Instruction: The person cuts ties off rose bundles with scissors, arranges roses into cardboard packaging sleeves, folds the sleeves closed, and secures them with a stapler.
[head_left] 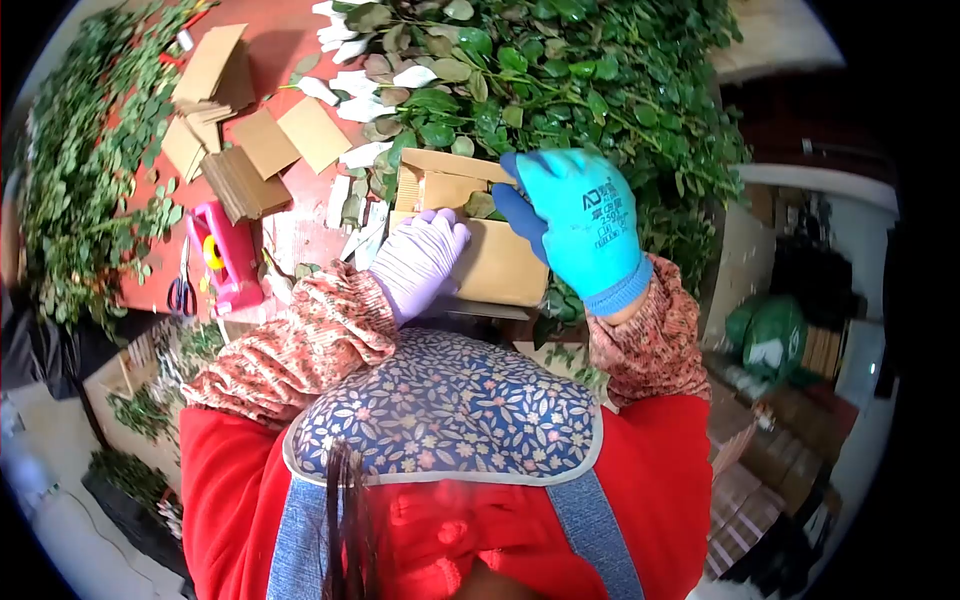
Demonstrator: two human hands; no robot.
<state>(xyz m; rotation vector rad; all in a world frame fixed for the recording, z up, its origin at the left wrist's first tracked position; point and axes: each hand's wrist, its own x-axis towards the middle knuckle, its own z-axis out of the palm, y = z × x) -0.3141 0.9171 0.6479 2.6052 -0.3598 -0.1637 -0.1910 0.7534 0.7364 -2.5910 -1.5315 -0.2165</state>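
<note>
A folded piece of brown cardboard (pixel 505 265) lies at the near edge of the table, with some green leaves (pixel 482 205) showing in its opening. My left hand (pixel 418 265), in a purple glove, presses its curled fingers on the cardboard's left part. At the upper right of the cardboard is my right hand (pixel 585 220), in a turquoise glove with dark blue fingertips. Its thumb and fingers close around the cardboard's edge; their exact contact is partly hidden.
Leafy rose stems (pixel 560 80) are heaped behind the cardboard, with white-wrapped heads (pixel 355 95) at their left. Cardboard pieces (pixel 245 180), a pink tape dispenser (pixel 228 260) and scissors (pixel 182 290) lie on the red table (pixel 285 50). More greenery (pixel 95 160) covers the left side.
</note>
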